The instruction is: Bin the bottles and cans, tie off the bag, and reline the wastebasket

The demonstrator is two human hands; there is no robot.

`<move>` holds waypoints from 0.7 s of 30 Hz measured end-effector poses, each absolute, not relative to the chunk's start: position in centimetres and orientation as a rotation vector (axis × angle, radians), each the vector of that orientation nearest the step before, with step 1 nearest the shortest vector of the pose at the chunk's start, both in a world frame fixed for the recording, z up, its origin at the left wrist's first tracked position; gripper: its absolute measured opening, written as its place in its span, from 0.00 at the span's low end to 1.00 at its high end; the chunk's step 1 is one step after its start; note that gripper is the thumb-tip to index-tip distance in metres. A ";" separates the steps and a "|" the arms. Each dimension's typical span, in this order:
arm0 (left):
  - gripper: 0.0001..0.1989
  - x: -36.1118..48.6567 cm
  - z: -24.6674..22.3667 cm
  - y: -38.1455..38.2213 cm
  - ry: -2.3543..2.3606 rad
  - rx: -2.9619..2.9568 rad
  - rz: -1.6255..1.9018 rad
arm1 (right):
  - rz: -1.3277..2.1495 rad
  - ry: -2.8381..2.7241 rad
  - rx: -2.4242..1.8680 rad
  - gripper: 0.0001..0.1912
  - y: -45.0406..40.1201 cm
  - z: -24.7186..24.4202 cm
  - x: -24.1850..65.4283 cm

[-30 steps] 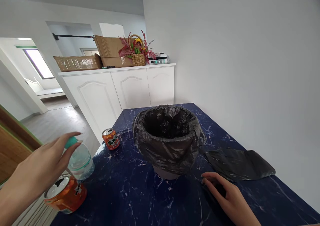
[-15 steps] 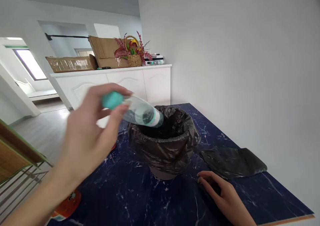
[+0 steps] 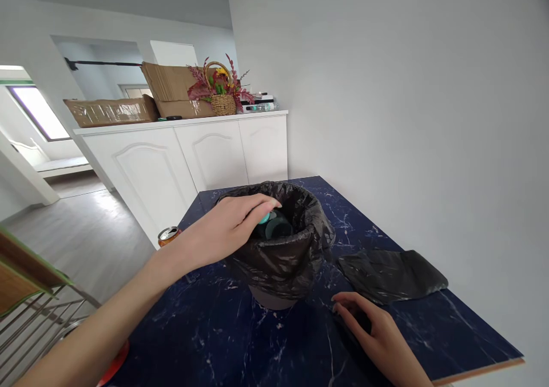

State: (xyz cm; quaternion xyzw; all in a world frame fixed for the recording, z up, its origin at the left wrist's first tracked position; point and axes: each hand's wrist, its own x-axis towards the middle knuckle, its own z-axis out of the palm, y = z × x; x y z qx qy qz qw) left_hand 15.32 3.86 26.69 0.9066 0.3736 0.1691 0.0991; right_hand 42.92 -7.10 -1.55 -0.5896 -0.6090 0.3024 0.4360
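A bin lined with a black plastic bag [image 3: 283, 267] stands on the dark blue marbled table [image 3: 231, 341]. My left hand [image 3: 234, 221] reaches over its left rim, fingers closed round the teal cap of a clear bottle [image 3: 274, 224]; the bottle's body is inside the bin, dim and partly hidden. Resting on the table right of the bin, my right hand [image 3: 371, 324] has its fingers bent and apart, with nothing seen in them. A folded black bag [image 3: 392, 275] lies flat just beyond it.
An open can [image 3: 169, 236] stands at the table's left edge. A red object [image 3: 115, 367] is partly behind my left forearm. A metal rack [image 3: 55, 312] is at lower left. Behind, a white cabinet [image 3: 150, 175] bears cardboard boxes [image 3: 114, 111] and a flower basket [image 3: 223, 104].
My left hand has moved right and down, lowering the bottle from above the rim into the bin. The view has shifted slightly, and the can now shows. My right hand stays on the table.
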 end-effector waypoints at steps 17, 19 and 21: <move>0.36 2.6 21.6 11.4 2.057 2.531 0.864 | 0.755 -1.510 -1.469 0.22 -7.2 -2.0 43.2; 0.42 0.0 18.9 13.5 2.245 2.479 0.416 | 0.752 -1.512 -1.468 0.22 -7.2 -2.1 43.2; 0.45 -1.9 16.6 14.5 2.346 2.333 0.143 | 0.743 -1.518 -1.470 0.22 -7.2 -2.1 43.2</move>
